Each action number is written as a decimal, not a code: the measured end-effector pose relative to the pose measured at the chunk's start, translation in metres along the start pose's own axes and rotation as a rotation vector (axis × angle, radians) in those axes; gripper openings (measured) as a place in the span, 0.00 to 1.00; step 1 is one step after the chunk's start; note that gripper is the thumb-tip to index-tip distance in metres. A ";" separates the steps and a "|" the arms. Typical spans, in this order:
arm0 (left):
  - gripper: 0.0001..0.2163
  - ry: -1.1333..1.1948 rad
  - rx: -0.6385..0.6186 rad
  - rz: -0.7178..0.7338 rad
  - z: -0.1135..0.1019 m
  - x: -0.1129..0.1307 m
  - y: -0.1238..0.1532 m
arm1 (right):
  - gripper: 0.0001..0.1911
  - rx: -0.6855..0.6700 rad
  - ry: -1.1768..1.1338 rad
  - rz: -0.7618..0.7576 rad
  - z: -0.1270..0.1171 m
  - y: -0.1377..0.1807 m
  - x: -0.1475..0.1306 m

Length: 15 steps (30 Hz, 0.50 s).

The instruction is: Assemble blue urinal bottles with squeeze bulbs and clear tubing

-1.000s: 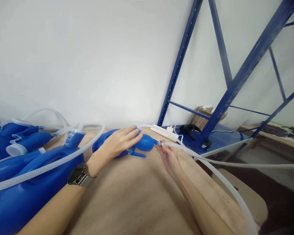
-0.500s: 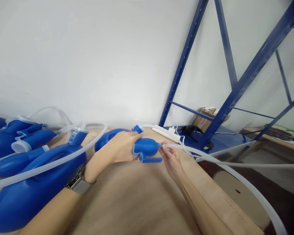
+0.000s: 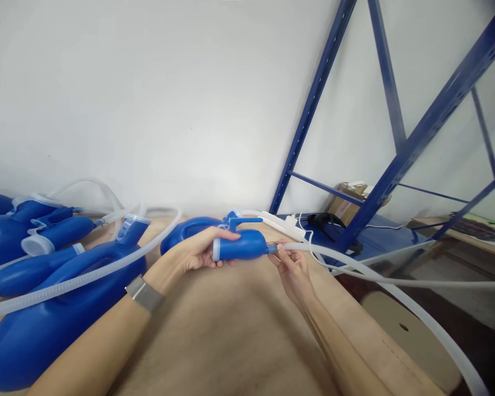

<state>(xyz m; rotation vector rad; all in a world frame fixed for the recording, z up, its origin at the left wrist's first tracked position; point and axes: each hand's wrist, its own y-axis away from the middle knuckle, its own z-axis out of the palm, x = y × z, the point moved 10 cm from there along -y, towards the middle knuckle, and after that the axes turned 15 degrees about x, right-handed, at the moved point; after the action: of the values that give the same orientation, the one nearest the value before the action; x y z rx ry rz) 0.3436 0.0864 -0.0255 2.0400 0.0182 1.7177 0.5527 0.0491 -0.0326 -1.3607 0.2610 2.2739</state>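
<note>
My left hand is wrapped round a blue plastic urinal funnel near its pale-rimmed wide end, which faces left. The funnel lies level above the wooden table, its hooked handle on the upper side. At its narrow right tip, the fingers of my right hand pinch the white hose where it meets the blue nozzle. A small metal clip shows at this joint, partly hidden by the fingers. Just behind my left hand lies a blue urinal bottle.
More blue urinal bottles, funnels and white hoses crowd the left side of the wooden table. A white power strip lies at the back, beside a blue metal rack. A round stool stands below the right edge.
My left hand has turned the funnel over, so its handle has gone from the lower side to the upper. My right hand stays at the hose joint.
</note>
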 end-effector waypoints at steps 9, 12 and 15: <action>0.25 -0.233 -0.009 0.293 -0.015 0.024 0.008 | 0.22 -0.030 -0.111 0.200 0.003 -0.006 0.027; 0.31 -0.569 0.103 0.637 -0.030 0.051 0.019 | 0.21 -0.050 -0.127 0.244 0.001 -0.007 0.029; 0.34 -0.834 0.189 0.875 -0.037 0.064 0.028 | 0.20 -0.055 -0.160 0.253 0.001 -0.004 0.024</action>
<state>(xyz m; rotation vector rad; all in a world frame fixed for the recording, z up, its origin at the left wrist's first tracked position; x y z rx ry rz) 0.3145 0.0941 0.0474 3.0056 -1.1528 1.0879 0.5446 0.0607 -0.0530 -1.2217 0.3356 2.6012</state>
